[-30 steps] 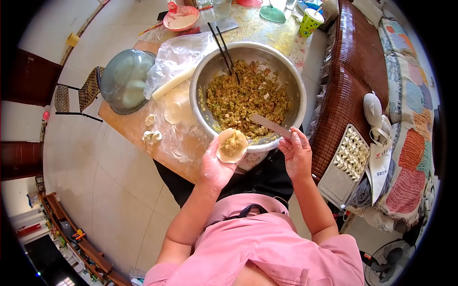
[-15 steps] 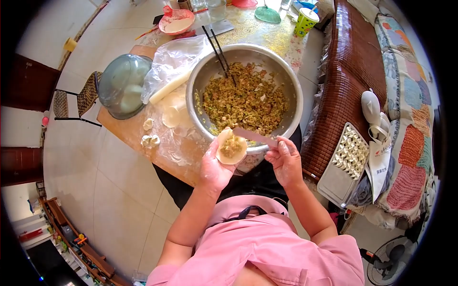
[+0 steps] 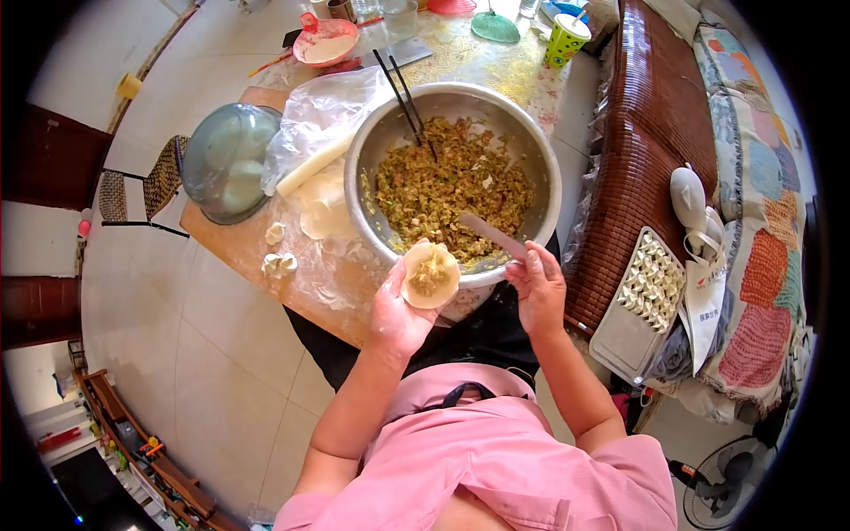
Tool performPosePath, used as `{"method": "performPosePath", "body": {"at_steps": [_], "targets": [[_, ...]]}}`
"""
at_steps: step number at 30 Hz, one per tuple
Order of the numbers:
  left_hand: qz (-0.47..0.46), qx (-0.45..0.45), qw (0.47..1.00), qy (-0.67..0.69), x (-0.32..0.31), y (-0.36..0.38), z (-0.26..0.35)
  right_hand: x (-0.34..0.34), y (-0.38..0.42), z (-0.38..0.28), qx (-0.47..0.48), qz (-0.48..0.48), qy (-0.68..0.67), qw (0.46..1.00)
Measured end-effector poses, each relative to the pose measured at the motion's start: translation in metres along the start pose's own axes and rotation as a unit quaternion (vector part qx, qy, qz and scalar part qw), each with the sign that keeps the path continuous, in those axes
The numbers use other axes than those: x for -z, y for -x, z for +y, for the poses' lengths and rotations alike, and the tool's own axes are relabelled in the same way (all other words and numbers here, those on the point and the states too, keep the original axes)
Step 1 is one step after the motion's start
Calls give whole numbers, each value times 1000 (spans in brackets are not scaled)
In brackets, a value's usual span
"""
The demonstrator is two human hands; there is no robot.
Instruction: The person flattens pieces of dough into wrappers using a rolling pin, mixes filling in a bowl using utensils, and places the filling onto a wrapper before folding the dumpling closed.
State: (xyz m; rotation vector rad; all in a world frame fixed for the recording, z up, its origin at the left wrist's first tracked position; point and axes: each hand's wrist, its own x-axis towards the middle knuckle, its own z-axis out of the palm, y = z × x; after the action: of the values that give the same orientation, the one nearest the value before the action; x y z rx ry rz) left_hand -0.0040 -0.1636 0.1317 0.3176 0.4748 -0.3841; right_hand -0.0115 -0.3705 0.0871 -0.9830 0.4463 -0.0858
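Cupped in my left hand (image 3: 397, 310) lies a round dumpling wrapper (image 3: 414, 292) with a mound of filling (image 3: 434, 274) at its middle. My right hand (image 3: 538, 288) pinches one end of a flat filling spatula (image 3: 492, 235), whose other end points up and left over the bowl. Just beyond both hands stands a big metal bowl (image 3: 551, 177) of chopped, greenish-brown filling (image 3: 456, 181). Two black chopsticks (image 3: 400, 97) lean in it. Left of the bowl, a rolling pin (image 3: 315, 165), flat wrappers (image 3: 324, 217) and small dough pieces (image 3: 279, 264) rest on a floured board (image 3: 239, 239).
A clear plastic bag (image 3: 323, 111) and a glass-covered bowl (image 3: 232, 164) sit on the board's far side. Behind are a red bowl (image 3: 326, 42) and a green cup (image 3: 567, 41). At right, a tray of dumplings (image 3: 651, 283) lies on the brown sofa (image 3: 651, 115).
My right hand has drawn the spatula right, away from the wrapper, and its tip is now over the bowl. The left hand and wrapper stay nearly in place.
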Motion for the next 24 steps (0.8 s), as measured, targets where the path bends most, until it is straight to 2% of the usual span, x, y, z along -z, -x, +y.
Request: {"method": "performPosePath", "body": {"at_steps": [1,3,4,5,6,7,8,9,11,12,13,15,16,17,19,20,23,24], "targets": [[0,3,1000,3,1,0,1,-1,-1,-4,0,0,-1,1000],[0,6,1000,6,1,0,2,-4,-2,-12,43,-27,146,988],[-3,3,1000,-1,1,1,2,-5,-4,-9,105,-51,220,969],[-7,1,1000,-8,0,1,2,-8,-7,-12,105,-50,220,969],[-8,3,1000,-9,0,0,1,-15,-11,-20,259,-108,432,857],[3,5,1000,10,0,-1,-1,-19,-15,-25,391,-157,609,672],[14,6,999,28,0,-1,-2,-17,-19,-21,342,-199,641,658],[14,5,1000,27,1,-1,-2,-21,-18,-22,343,-199,640,658],[-22,21,999,25,5,0,0,-33,-11,-25,285,-262,715,582],[-21,19,999,25,5,1,1,-36,-6,-31,258,-282,724,573],[-15,14,1000,8,5,4,2,-39,-5,-34,258,-285,724,573],[-7,11,1000,-6,7,5,2,-45,-1,-38,270,-314,559,718],[-7,17,1000,-1,8,4,1,-51,2,-42,259,-334,508,751],[-8,23,1000,3,8,3,0,-55,5,-39,259,-333,509,751],[-15,19,1000,-19,6,2,-4,-60,10,-32,172,-348,445,807],[-18,12,999,-40,5,2,-6,-60,6,-26,152,-379,419,811],[-22,5,999,-45,5,2,-3,-69,17,-33,190,-379,372,826],[-19,3,999,-44,5,2,-3,-71,18,-37,252,-392,382,798]]}}
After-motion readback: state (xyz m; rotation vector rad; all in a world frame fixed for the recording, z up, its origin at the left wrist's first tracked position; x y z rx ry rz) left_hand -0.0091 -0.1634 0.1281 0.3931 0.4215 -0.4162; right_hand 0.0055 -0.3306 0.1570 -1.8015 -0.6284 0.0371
